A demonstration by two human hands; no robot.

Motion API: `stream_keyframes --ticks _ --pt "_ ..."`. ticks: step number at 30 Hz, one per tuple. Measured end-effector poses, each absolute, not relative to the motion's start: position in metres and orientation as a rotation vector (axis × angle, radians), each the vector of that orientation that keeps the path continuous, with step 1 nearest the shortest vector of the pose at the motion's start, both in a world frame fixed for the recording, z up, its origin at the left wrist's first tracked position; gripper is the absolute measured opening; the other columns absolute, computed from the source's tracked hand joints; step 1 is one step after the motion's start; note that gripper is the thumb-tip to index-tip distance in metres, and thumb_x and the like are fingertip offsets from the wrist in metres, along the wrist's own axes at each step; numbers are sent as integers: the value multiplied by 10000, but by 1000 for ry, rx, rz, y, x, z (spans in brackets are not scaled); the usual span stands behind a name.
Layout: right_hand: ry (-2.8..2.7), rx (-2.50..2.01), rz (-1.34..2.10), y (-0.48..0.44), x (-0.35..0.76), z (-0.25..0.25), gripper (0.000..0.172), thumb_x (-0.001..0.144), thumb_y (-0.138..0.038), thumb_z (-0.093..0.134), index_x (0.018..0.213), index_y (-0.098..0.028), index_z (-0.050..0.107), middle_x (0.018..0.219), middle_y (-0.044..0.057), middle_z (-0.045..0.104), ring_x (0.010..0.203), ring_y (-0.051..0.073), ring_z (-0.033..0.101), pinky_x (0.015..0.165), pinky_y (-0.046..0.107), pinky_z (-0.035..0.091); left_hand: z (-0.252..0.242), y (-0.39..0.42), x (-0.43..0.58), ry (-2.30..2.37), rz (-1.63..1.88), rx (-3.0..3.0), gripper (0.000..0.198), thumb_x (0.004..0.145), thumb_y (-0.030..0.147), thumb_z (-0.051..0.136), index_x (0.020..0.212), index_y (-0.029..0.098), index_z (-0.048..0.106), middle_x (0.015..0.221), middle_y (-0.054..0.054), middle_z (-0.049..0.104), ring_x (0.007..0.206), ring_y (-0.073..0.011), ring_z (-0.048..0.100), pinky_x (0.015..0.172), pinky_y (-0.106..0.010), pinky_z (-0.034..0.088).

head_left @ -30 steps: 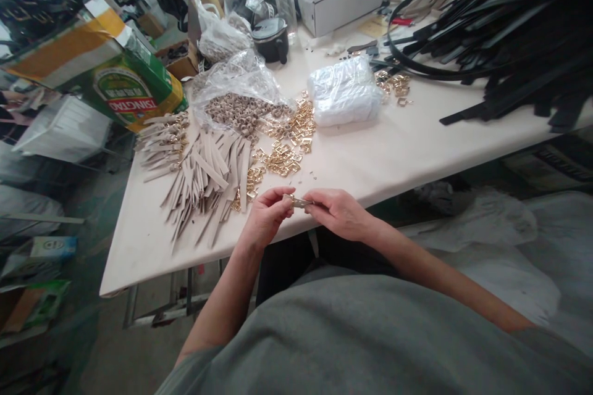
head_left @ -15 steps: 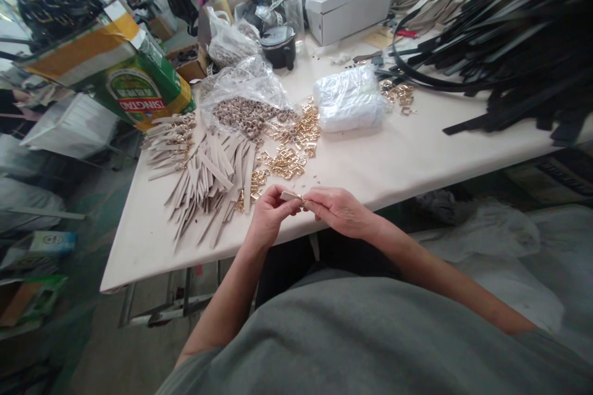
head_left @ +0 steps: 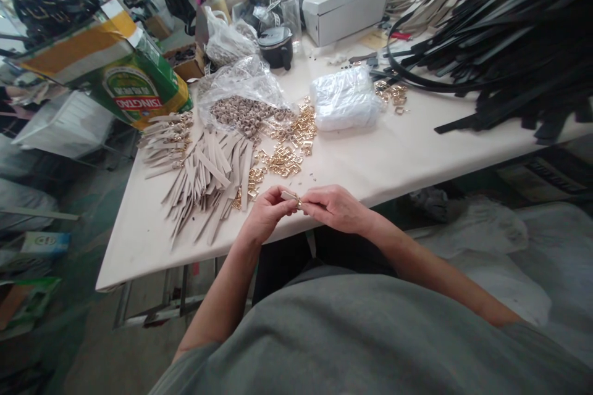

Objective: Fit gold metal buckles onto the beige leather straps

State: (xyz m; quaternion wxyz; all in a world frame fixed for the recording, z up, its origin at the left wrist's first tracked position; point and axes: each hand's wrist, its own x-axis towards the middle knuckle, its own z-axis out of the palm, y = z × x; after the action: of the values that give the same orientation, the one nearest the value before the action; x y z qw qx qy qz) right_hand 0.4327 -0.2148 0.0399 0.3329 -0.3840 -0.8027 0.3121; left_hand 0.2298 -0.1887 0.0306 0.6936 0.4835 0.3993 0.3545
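Observation:
Close to the table's front edge, my left hand (head_left: 265, 216) pinches a short beige strap (head_left: 288, 195) between thumb and fingers. A small gold buckle (head_left: 299, 200) shows at the strap's right end. The fingers of my right hand (head_left: 338, 207) are closed together at that end, touching the buckle or a small part beside it; exactly what they grip is hidden. Left of my hands lies a pile of loose beige straps (head_left: 210, 173). Just beyond my fingers is a heap of gold buckles (head_left: 283, 162).
Beige loops (head_left: 236, 114) spill from a clear plastic bag. Straps with buckles (head_left: 169, 136) lie at the left edge, by a green carton (head_left: 134, 83). Farther back are a wrapped white packet (head_left: 345, 99), a black mug (head_left: 277, 49), a white box (head_left: 347, 9) and black straps (head_left: 500, 55).
Both hands stay together at the strap's end, with my right fingers shifted slightly and more of the gold buckle showing. The whole view has moved a little.

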Motion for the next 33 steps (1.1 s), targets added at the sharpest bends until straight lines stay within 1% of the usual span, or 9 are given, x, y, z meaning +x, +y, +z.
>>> stream_keyframes --ticks 4,7,9,11,14,19,22,29,33 --pt "-2021 -1078 857 -214 431 36 323 955 -334 540 715 -162 672 588 -17 581 563 102 482 574 235 317 29 -191 229 901 764 1141 260 706 325 853 831 157 698 691 9 675 618 -89 551 622 -227 424" --pt "-1977 -1137 881 -213 431 36 328 913 -319 573 631 -163 633 526 -40 504 530 88 431 543 233 278 31 -194 226 905 738 1208 227 741 306 827 879 162 717 751 -10 708 675 -106 591 671 -238 452" --pt "-1953 -1160 885 -214 430 37 314 892 -296 580 610 -163 621 521 -45 489 528 84 425 540 231 273 33 -195 225 893 730 1221 231 759 301 807 930 166 730 801 -25 726 728 -124 622 704 -248 470" --pt "-1948 -1177 852 -215 429 36 302 886 -293 584 617 -165 627 526 -44 490 531 85 421 546 233 273 33 -195 225 890 733 1212 238 774 310 788 959 169 736 802 -28 728 739 -132 633 713 -254 478" --pt "-1950 -1200 798 -216 427 34 303 890 -301 586 621 -165 619 544 -37 498 542 89 417 558 240 278 30 -195 229 932 772 1187 208 782 339 779 890 166 737 706 -10 697 662 -114 604 673 -247 470" --pt "-1916 -1207 954 -218 432 34 242 891 -296 579 694 -162 622 567 -45 499 539 88 435 551 232 287 29 -190 229 991 870 1132 218 728 348 820 816 170 730 661 10 670 602 -94 577 612 -227 449" --pt "-1944 -1236 957 -219 436 34 214 889 -255 567 700 -164 611 569 -46 500 539 90 433 557 235 287 30 -189 227 1016 914 1108 237 706 363 833 789 168 730 633 12 651 593 -91 568 594 -220 441" --pt "-1898 -1223 836 -221 426 27 202 920 -241 536 753 -172 626 654 -2 605 620 123 512 611 242 346 22 -196 239 1018 959 1000 272 649 370 863 781 164 744 665 -8 677 591 -99 566 574 -233 443" --pt "-1860 -1243 812 -222 420 24 206 922 -249 538 754 -174 631 656 -1 603 618 122 514 613 241 356 20 -195 241 1050 956 1064 257 681 384 842 786 168 750 705 -19 693 614 -111 573 559 -237 426"
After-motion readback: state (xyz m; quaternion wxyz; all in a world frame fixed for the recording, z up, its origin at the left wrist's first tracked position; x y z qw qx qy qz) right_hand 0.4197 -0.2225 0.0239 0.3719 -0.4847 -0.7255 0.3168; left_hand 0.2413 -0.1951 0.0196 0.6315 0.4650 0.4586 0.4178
